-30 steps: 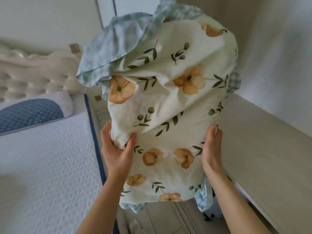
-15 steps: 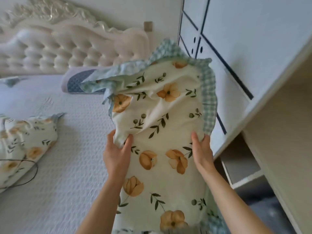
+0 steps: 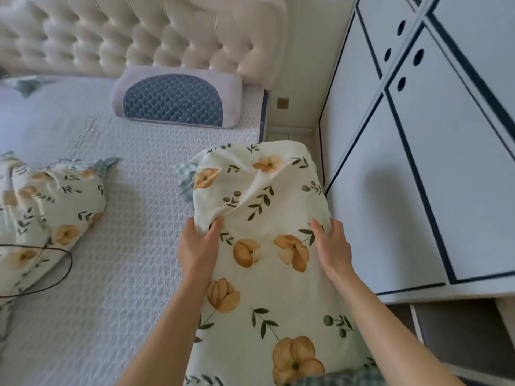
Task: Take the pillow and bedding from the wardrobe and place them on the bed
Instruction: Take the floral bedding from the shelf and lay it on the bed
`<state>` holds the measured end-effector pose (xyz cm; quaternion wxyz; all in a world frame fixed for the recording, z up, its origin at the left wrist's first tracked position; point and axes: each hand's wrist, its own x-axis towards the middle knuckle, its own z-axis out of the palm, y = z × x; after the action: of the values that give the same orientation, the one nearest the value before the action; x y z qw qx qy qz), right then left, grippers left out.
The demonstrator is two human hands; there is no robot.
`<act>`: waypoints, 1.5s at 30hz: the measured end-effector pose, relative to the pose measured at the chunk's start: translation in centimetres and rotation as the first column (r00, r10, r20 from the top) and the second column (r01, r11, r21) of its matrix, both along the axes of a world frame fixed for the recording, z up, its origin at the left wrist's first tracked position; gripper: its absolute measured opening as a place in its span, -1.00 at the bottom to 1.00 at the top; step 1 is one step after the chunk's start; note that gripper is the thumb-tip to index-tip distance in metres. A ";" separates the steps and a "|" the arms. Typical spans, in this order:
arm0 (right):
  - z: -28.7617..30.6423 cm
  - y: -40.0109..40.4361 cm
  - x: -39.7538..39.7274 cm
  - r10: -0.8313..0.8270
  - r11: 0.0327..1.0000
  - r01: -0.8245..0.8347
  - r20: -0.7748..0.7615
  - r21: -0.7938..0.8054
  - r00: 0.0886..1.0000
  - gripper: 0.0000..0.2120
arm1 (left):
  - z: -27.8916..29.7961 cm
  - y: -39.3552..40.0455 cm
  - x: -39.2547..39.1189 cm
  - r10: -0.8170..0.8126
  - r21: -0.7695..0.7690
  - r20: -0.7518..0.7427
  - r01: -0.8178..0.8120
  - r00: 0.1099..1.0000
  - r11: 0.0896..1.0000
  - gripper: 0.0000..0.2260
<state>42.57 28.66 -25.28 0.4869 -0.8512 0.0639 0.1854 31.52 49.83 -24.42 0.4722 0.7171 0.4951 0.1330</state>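
Observation:
A cream pillow with orange flowers and green leaves (image 3: 267, 207) hangs over the right edge of the bed (image 3: 133, 246), with a blue checked frill showing at its left side. My left hand (image 3: 199, 246) pinches a fold of its cover on the left. My right hand (image 3: 331, 249) holds its right side with the fingers spread on the fabric. A second pillow of the same print (image 3: 47, 207) lies on the bed at the left. The white wardrobe (image 3: 434, 162) with dark trim stands to the right, doors shut.
A grey pillow with a blue quilted panel (image 3: 175, 98) rests against the tufted cream headboard (image 3: 139, 34). A thin black cable (image 3: 53, 280) loops over the left pillow and mattress. A narrow gap separates the bed from the wardrobe.
The flowered pillow has come down from chest height toward the mattress, and its frilled top edge has folded under. The view has tilted down over the bed.

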 end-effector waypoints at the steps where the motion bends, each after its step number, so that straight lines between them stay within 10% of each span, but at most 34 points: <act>1: -0.2 0.5 0.9 -0.002 1.000 0.002 -0.011 0.006 1.000 -0.44 | 0.0 0.5 0.7 0.005 -0.001 -0.002 -0.005 1.000 1.000 -0.68; 24: -0.8 13.3 32.8 0.422 0.906 -0.409 0.180 -0.104 0.889 -0.12 | 1.7 8.1 27.1 0.277 -0.014 0.185 -0.279 0.943 0.960 -0.71; 33: -1.1 21.2 43.0 0.613 0.789 -0.559 0.279 -0.253 0.739 -0.23 | 0.9 13.9 35.7 0.186 0.014 0.176 -0.191 0.967 0.982 -0.22; 45: -1.3 38.0 55.5 0.750 0.661 -0.670 0.259 -0.338 0.609 -0.25 | -1.1 27.2 45.7 0.254 0.016 0.087 -0.256 0.963 0.967 -0.18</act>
<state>98.03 66.68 -26.59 0.2839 -0.8697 -0.3566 0.1893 77.22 77.07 -25.49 0.4619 0.6475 0.5611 0.2292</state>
